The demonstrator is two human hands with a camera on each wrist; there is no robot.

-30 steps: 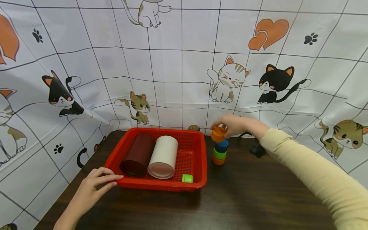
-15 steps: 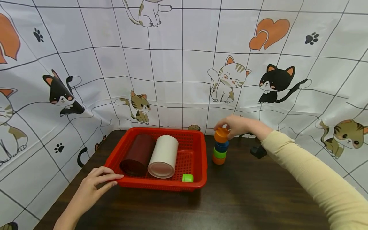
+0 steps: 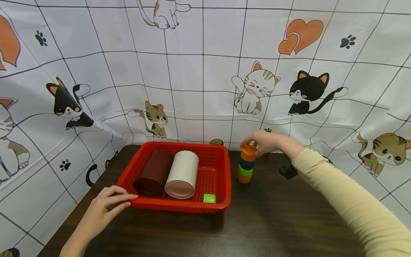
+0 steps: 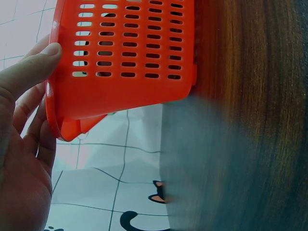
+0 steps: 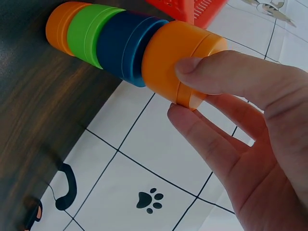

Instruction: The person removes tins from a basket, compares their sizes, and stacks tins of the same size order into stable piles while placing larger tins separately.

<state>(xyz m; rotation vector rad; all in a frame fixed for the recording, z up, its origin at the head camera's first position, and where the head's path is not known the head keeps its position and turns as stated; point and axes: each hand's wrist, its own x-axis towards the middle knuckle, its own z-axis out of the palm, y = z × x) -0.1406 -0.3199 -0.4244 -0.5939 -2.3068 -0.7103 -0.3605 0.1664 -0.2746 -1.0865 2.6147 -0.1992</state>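
My right hand (image 3: 264,142) pinches an orange cup (image 5: 168,57) between thumb and fingers, right at the top of a small stack. Below it come a dark blue cup (image 5: 122,45), a green cup (image 5: 89,33) and, at the bottom on the table, another orange cup (image 5: 60,26). In the right wrist view the held cup meets the blue one. My left hand (image 3: 104,212) holds the near left corner of a red plastic basket (image 3: 179,206), its thumb (image 4: 45,57) on the outer side of the rim and the other fingers partly hidden behind it.
Inside the basket lie a dark brown cylinder (image 3: 155,171), a cream cylinder (image 3: 183,175) and a small green cup (image 3: 209,198). A black object (image 3: 288,172) sits right of the stack. A sheet printed with cats (image 3: 205,78) hangs behind the dark wooden table (image 3: 273,221).
The right hand has moved slightly right and down with the orange cup, from beside and above the blue cup to right on top of the stack. The left hand and basket have stayed put.
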